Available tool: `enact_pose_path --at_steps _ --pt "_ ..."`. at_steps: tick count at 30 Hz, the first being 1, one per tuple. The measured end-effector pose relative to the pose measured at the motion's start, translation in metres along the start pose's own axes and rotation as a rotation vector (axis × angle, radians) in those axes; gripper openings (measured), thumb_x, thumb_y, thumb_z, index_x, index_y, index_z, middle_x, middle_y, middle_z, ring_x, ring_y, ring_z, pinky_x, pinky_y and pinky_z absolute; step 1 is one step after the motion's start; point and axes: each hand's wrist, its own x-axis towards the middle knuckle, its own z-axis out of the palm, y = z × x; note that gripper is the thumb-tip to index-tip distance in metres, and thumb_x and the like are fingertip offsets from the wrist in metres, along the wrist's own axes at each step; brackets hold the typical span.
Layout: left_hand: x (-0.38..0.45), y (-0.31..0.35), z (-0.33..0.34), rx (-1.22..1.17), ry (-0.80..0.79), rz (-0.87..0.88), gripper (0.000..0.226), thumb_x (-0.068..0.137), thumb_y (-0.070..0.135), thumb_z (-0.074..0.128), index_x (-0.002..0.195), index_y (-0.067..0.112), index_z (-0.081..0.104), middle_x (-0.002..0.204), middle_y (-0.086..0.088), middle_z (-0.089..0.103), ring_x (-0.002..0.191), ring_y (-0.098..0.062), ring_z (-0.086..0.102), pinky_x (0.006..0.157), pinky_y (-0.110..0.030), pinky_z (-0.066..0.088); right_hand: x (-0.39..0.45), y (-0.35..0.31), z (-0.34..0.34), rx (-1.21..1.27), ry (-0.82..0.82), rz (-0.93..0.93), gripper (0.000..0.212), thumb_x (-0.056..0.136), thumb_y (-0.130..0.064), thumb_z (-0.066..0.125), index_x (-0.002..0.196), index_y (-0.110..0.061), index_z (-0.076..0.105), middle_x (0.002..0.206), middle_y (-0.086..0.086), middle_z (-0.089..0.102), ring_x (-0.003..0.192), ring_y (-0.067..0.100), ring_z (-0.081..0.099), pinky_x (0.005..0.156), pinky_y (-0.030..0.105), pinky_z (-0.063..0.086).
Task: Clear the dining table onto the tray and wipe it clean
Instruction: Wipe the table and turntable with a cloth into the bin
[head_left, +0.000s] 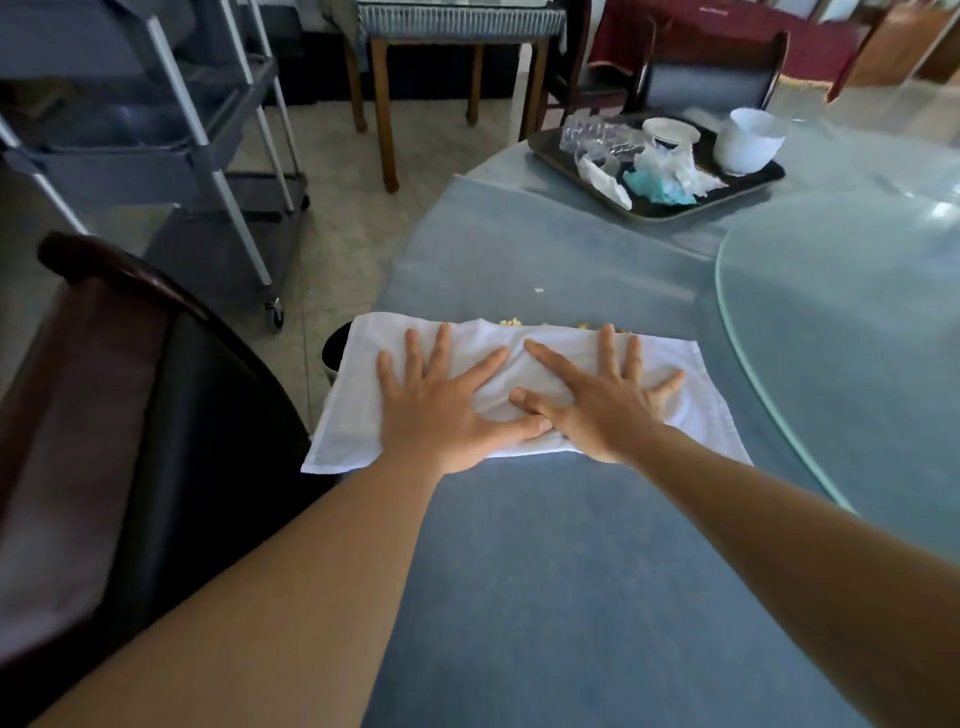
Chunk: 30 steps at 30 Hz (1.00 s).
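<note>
Both forearms enter from 6 o'clock and reach toward the centre, where we see the left hand (441, 410) and the right hand (605, 402) lying flat on a white cloth (691, 400). Fingers of both hands are straight and spread, pressing down on the fabric; they grasp nothing, and the two thumbs touch at the cloth's middle. We note that the cloth rests on the blue-covered dining table (545, 571), with its left part overhanging the table edge at 9 o'clock. Small yellow crumbs (511, 322) lie on the table just beyond the cloth's far edge, at 12 o'clock from the hands, and one white speck (539, 290) lies a little farther out.

At 1 o'clock, well apart from the cloth, a dark tray (654, 210) sits on the table. It carries a white bowl (748, 137), a white cup (670, 136), clear plastic wrappers (597, 137) and a crumpled teal napkin (657, 188). A round glass turntable (852, 332) occupies the table at 3 o'clock.

Beside the table at 9 o'clock stands a dark wooden chair (130, 374); a grey wheeled cart (171, 156) stands on the floor at 10 o'clock
</note>
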Motion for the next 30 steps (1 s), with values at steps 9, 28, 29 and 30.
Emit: enact_pose_path --at_steps 9,28,29,30 --pt "0.111 -0.024 -0.027 0.029 -0.019 0.077 0.102 0.061 0.104 0.027 0.148 0.065 -0.007 0.169 0.003 -0.019 0.153 -0.033 -0.022 0.120 -0.061 -0.010 0.099 -0.029 -0.023 -0.016 0.025 0.070 0.078 0.065 -0.105 0.016 0.136 -0.083 -0.007 0.170 0.002 -0.024 0.155 0.038 -0.024 0.108 0.083 -0.012" --pt "0.275 -0.037 -0.051 0.055 -0.079 0.377 0.105 0.056 0.107 0.018 0.148 0.065 -0.010 0.168 -0.002 -0.021 0.152 -0.036 -0.024 0.118 -0.065 -0.012 0.202 -0.047 -0.045 0.013 0.065 0.347 0.082 0.051 -0.108 0.002 0.129 -0.087 -0.013 0.170 -0.002 -0.024 0.156 0.038 -0.020 0.108 0.086 -0.006" --pt "0.279 -0.038 -0.051 0.058 -0.077 0.387 0.105 0.056 0.107 0.018 0.148 0.064 -0.010 0.168 -0.002 -0.021 0.152 -0.037 -0.024 0.117 -0.065 -0.012 0.204 -0.047 -0.045 0.014 0.071 0.351 0.083 0.049 -0.108 0.001 0.128 -0.088 -0.013 0.170 -0.002 -0.024 0.156 0.038 -0.020 0.108 0.086 -0.006" --pt "0.283 -0.038 -0.051 0.065 -0.075 0.394 0.105 0.057 0.107 0.018 0.149 0.064 -0.010 0.168 -0.003 -0.020 0.152 -0.037 -0.024 0.117 -0.065 -0.012 0.206 -0.048 -0.045 0.017 0.078 0.355 0.084 0.048 -0.109 0.000 0.128 -0.088 -0.012 0.171 -0.002 -0.023 0.156 0.038 -0.019 0.108 0.086 -0.006"
